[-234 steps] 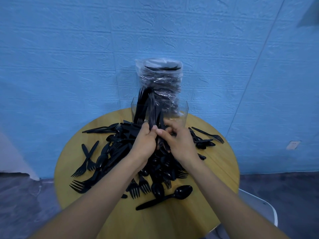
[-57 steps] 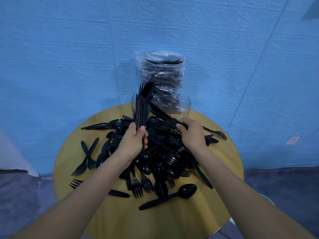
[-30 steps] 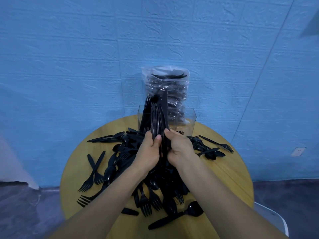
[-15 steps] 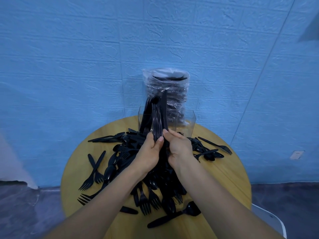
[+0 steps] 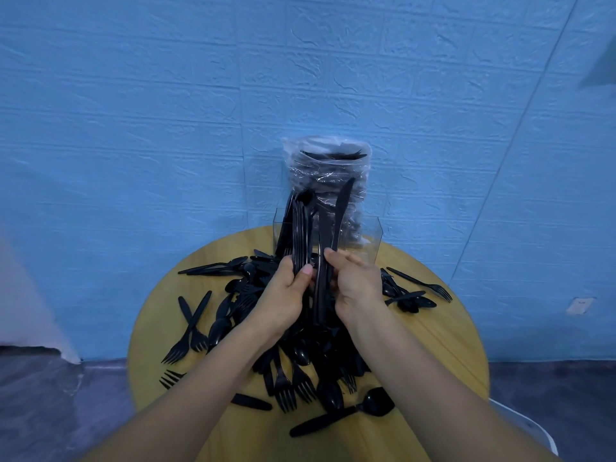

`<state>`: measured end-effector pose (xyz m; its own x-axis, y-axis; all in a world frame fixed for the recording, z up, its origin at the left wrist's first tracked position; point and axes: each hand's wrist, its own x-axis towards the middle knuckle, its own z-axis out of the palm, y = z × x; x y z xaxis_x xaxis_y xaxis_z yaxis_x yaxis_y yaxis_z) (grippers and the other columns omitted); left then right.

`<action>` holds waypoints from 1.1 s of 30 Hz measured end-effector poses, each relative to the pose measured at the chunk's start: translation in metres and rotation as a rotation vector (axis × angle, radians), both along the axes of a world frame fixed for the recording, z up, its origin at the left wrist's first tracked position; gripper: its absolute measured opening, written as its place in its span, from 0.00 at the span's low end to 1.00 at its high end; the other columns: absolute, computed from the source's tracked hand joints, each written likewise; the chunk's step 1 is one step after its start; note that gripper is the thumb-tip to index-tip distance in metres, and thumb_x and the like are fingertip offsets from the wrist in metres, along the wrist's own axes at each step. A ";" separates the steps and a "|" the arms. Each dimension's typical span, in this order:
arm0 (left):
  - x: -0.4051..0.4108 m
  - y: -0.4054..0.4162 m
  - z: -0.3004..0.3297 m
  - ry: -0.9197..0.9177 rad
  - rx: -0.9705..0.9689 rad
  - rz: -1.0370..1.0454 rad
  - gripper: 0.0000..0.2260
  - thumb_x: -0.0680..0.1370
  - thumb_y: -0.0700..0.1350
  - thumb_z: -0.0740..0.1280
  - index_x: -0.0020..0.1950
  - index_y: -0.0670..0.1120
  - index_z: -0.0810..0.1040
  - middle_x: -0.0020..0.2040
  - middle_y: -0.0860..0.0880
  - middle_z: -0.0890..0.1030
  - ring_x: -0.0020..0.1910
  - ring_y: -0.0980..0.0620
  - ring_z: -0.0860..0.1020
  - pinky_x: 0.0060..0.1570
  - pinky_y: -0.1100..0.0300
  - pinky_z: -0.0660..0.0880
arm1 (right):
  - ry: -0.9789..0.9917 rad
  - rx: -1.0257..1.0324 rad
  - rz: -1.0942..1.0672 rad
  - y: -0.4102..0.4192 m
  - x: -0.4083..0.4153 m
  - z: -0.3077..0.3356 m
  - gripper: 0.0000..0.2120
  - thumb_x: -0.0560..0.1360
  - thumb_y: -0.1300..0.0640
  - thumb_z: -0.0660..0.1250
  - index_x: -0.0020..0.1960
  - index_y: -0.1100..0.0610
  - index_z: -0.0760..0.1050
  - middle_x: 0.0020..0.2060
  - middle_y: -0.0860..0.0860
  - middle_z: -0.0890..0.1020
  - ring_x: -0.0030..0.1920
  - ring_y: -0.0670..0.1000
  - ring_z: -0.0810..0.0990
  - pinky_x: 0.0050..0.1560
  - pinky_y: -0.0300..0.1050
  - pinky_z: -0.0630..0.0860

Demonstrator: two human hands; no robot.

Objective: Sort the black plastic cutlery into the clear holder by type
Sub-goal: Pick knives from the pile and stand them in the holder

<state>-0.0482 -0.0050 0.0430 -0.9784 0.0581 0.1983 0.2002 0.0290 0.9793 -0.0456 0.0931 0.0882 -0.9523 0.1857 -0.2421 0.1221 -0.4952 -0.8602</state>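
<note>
While your left hand (image 5: 286, 295) grips a glossy black upright bundle (image 5: 301, 235) — thin, stacked handles — your right hand (image 5: 355, 285) pinches a knife (image 5: 340, 213). Its blade tapers upward.

Dim, cool bluish light, even and shadowless; black cutlery merges into 1 dark mass. Wide-angle bending toward 3 and 9 o'clock edges; slight softness throughout.

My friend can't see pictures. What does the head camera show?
Two hands hold black cutlery upright: the left hand grips a bundle, the right hand a knife, over a pile on a round table.
</note>
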 end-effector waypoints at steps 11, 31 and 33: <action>0.003 0.001 0.002 0.007 0.055 -0.090 0.12 0.82 0.42 0.55 0.64 0.42 0.70 0.57 0.49 0.78 0.56 0.57 0.77 0.53 0.68 0.74 | 0.075 0.124 0.116 0.004 0.002 -0.001 0.05 0.76 0.62 0.66 0.44 0.59 0.80 0.34 0.52 0.82 0.24 0.44 0.76 0.23 0.34 0.69; 0.001 0.005 0.005 -0.032 -0.027 0.077 0.03 0.82 0.41 0.55 0.53 0.44 0.68 0.43 0.49 0.77 0.36 0.56 0.75 0.36 0.63 0.75 | 0.353 0.591 -0.109 0.028 0.000 -0.012 0.13 0.74 0.64 0.68 0.36 0.49 0.80 0.31 0.53 0.80 0.29 0.42 0.72 0.34 0.32 0.70; -0.003 0.004 0.003 -0.034 -0.032 0.120 0.04 0.82 0.41 0.55 0.53 0.42 0.68 0.43 0.49 0.77 0.39 0.55 0.75 0.37 0.62 0.75 | 0.448 0.827 -0.080 0.033 0.005 -0.017 0.08 0.75 0.64 0.66 0.39 0.60 0.82 0.35 0.62 0.81 0.30 0.47 0.70 0.32 0.39 0.67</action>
